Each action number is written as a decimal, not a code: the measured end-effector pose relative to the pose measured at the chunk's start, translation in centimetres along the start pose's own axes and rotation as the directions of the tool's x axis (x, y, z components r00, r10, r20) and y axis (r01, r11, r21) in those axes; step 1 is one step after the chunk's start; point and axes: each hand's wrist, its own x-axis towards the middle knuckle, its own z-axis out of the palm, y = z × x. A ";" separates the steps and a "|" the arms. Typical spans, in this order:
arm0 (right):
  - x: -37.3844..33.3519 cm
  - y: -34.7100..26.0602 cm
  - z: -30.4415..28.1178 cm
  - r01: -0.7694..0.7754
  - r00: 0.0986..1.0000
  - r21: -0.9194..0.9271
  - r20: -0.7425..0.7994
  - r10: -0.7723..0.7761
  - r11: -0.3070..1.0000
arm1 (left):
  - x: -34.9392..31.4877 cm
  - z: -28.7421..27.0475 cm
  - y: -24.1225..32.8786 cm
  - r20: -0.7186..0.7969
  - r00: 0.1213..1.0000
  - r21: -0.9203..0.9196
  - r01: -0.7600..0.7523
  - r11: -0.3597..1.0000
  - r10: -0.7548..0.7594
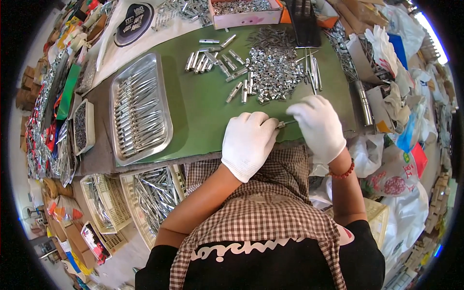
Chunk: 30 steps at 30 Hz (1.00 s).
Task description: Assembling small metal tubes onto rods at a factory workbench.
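Observation:
My left hand (248,144), in a white knit glove, is closed at the near edge of the green mat (193,130). A small silver metal piece (281,124) with a thin shaft pointing right sticks out between its thumb and fingers. My right hand (320,126), also gloved, curls just right of it, its fingers bent inward; what they hold is hidden. Beyond the hands lies a heap of small shiny metal pieces (275,72) with dark pins (273,37) behind it. Short silver tubes (235,92) are scattered left of the heap. Several thin metal rods (316,72) lie to its right.
At left, a metal tray (167,133) holds a row of pointed silver rods (137,108). A pink box (246,19) of small parts stands at the back. A narrow white container (90,130) and baskets of metal parts (157,193) are at lower left. Plastic bags (396,174) crowd the right.

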 end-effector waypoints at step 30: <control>-5.5 9.9 -3.5 -0.672 0.721 -0.515 -0.289 0.630 0.533 | -0.1 0.3 0.3 -0.067 0.998 -0.028 -0.013 1.000 0.011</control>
